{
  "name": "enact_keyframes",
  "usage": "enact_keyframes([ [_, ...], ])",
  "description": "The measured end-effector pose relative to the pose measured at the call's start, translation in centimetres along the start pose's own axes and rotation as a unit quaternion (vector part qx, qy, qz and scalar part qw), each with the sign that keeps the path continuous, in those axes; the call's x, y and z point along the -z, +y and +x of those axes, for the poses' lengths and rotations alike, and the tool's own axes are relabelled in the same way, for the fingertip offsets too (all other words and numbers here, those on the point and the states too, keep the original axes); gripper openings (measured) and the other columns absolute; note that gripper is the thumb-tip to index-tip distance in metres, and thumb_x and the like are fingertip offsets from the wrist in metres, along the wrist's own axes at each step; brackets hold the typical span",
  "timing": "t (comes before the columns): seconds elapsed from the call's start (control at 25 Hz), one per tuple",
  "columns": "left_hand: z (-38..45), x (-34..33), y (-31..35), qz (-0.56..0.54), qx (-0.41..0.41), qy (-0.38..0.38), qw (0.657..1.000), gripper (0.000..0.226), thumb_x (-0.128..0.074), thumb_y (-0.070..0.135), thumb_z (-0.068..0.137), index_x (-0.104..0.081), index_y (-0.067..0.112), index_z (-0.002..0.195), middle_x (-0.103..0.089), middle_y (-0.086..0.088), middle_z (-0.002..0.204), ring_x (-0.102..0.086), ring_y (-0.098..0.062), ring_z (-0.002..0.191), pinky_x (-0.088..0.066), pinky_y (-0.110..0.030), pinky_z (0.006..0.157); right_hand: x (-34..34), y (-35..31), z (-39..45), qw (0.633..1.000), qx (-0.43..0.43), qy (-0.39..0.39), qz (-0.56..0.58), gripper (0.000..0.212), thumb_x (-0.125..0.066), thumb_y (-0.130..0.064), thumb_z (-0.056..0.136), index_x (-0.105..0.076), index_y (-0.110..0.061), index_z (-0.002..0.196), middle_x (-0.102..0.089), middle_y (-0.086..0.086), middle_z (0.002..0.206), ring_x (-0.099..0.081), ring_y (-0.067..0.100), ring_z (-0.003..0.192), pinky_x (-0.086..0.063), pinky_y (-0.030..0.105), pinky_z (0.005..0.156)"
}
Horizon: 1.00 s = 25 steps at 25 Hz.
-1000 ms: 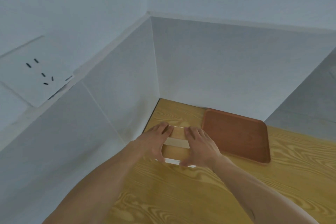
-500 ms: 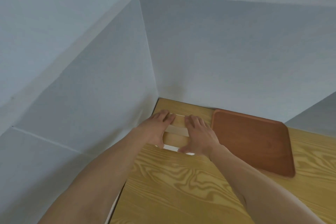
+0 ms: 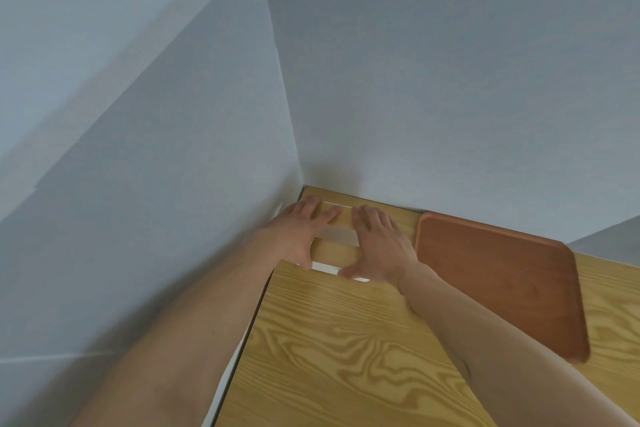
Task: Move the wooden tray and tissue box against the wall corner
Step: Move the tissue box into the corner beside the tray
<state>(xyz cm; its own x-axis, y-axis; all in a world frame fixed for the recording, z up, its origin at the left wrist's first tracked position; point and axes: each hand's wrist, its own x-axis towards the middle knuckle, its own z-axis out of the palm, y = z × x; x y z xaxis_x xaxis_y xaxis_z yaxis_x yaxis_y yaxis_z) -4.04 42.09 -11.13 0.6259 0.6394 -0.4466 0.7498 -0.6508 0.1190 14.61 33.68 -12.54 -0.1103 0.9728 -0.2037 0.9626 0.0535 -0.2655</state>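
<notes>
Two pale walls (image 3: 450, 97) are seen meeting in a corner, and this corner is taken as the landmark. A wood-grain desk (image 3: 346, 357) is fitted into it, with the desk's back edge along one wall and its left edge along the other.

A reddish-brown wooden tray (image 3: 498, 281) lies flat on the desk, well to the right of the corner. Its far edge appears to touch the back wall.

The tissue box (image 3: 334, 248), wood-coloured with a pale band across the top, sits right at the corner, between corner and tray. Whether it touches both walls cannot be told, as the hands cover its sides.

The left hand (image 3: 298, 236) is laid on the box's corner-side end, the right hand (image 3: 377, 246) on its tray-side end. The fingers of both are spread and pressed flat on the box, with the thumbs at its near edge, so it is clamped between them.

The step in hand is judged to be the seating of the box in the corner. Next, the box would be released and the tray slid left until it is beside the box.
</notes>
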Motion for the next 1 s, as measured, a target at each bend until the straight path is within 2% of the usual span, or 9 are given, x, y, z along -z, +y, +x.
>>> enact_keyframes([
  [0.2, 0.3, -0.3, -0.6, -0.013, -0.001, -0.016, 1.000, 0.131, -0.087, 0.033, 0.059, 0.003, 0.034, 0.154, -0.001, -0.013, 0.161, -0.006, -0.035, 0.148, -0.022, -0.045, 0.117, -1.0, 0.1, 0.7, 1.000, 0.006, 0.005, -0.006, 0.130, -0.069, -0.075, 0.056, -0.016, -0.007, 0.154, -0.029, 0.011, 0.155, -0.022, 0.030, 0.143, -0.023, 0.041, 0.117],
  [0.32, 0.1, -0.5, -0.5, -0.013, -0.002, -0.008, 1.000, 0.129, -0.085, 0.033, 0.062, 0.006, 0.034, 0.154, 0.003, -0.014, 0.162, 0.000, -0.034, 0.149, -0.016, -0.045, 0.119, -1.2, 0.2, 0.7, 1.000, 0.007, 0.000, -0.006, 0.130, -0.068, -0.075, 0.061, -0.011, -0.007, 0.155, -0.021, 0.014, 0.161, -0.012, 0.032, 0.149, -0.012, 0.041, 0.121],
  [0.4, -0.8, -1.2, 0.0, -0.030, 0.010, 0.022, 0.999, 0.126, -0.080, 0.029, 0.067, 0.011, 0.034, 0.153, 0.009, -0.013, 0.163, 0.010, -0.029, 0.150, -0.004, -0.046, 0.121, -1.3, -0.1, 0.0, 1.000, 0.006, 0.006, 0.008, 0.127, -0.068, -0.073, 0.067, -0.005, -0.008, 0.157, -0.011, 0.013, 0.166, 0.000, 0.030, 0.152, -0.001, 0.040, 0.121],
  [0.48, -2.4, -2.7, 1.1, -0.085, 0.042, 0.085, 0.992, 0.124, -0.076, 0.029, 0.070, 0.018, 0.037, 0.151, 0.015, -0.008, 0.164, 0.019, -0.025, 0.149, 0.004, -0.049, 0.121, -1.7, -0.6, -1.6, 0.999, 0.008, 0.039, 0.028, 0.119, -0.063, -0.072, 0.074, -0.005, -0.011, 0.157, -0.007, 0.011, 0.167, 0.005, 0.028, 0.153, 0.003, 0.038, 0.120],
  [0.6, -5.3, -6.0, 3.2, -0.130, 0.062, 0.151, 0.978, 0.108, -0.063, 0.048, 0.081, 0.017, 0.034, 0.152, 0.018, -0.008, 0.164, 0.024, -0.021, 0.148, 0.000, -0.048, 0.122, -3.2, -1.7, -5.4, 0.996, 0.020, 0.084, 0.019, 0.100, -0.047, -0.071, 0.087, -0.014, -0.007, 0.157, -0.016, 0.014, 0.165, -0.003, 0.031, 0.153, -0.008, 0.043, 0.122],
  [0.68, -6.9, -8.1, 4.5, -0.104, 0.055, 0.162, 0.980, 0.095, -0.050, 0.057, 0.088, 0.014, 0.031, 0.154, 0.015, -0.008, 0.164, 0.024, -0.020, 0.148, 0.000, -0.042, 0.122, -4.5, -2.2, -7.7, 0.996, 0.027, 0.089, 0.000, 0.089, -0.051, -0.063, 0.092, -0.025, -0.004, 0.154, -0.025, 0.018, 0.163, -0.013, 0.033, 0.152, -0.023, 0.049, 0.121],
  [0.76, -7.8, -9.4, 5.4, -0.074, 0.050, 0.157, 0.983, 0.090, -0.047, 0.056, 0.090, 0.011, 0.029, 0.155, 0.016, -0.005, 0.165, 0.023, -0.020, 0.148, 0.000, -0.040, 0.121, -5.3, -2.3, -9.2, 0.996, 0.032, 0.079, -0.020, 0.082, -0.056, -0.054, 0.093, -0.029, -0.004, 0.153, -0.026, 0.019, 0.162, -0.018, 0.034, 0.151, -0.032, 0.051, 0.117],
  [0.88, -8.1, -9.8, 6.0, -0.051, 0.057, 0.151, 0.986, 0.093, -0.050, 0.052, 0.091, 0.014, 0.026, 0.154, 0.020, -0.006, 0.164, 0.022, -0.022, 0.148, 0.003, -0.039, 0.120, -5.9, -2.2, -9.9, 0.998, 0.024, 0.050, -0.042, 0.081, -0.050, -0.051, 0.097, -0.018, -0.006, 0.156, -0.013, 0.016, 0.165, -0.006, 0.032, 0.152, -0.025, 0.049, 0.120],
  [1.0, -8.0, -9.7, 6.0, -0.039, 0.062, 0.144, 0.987, 0.097, -0.053, 0.050, 0.090, 0.017, 0.025, 0.154, 0.022, -0.009, 0.163, 0.022, -0.025, 0.148, 0.003, -0.040, 0.120, -6.0, -2.4, -9.7, 0.998, 0.015, 0.041, -0.048, 0.082, -0.048, -0.052, 0.097, -0.014, -0.007, 0.157, -0.008, 0.015, 0.166, -0.003, 0.032, 0.152, -0.019, 0.048, 0.122],
])
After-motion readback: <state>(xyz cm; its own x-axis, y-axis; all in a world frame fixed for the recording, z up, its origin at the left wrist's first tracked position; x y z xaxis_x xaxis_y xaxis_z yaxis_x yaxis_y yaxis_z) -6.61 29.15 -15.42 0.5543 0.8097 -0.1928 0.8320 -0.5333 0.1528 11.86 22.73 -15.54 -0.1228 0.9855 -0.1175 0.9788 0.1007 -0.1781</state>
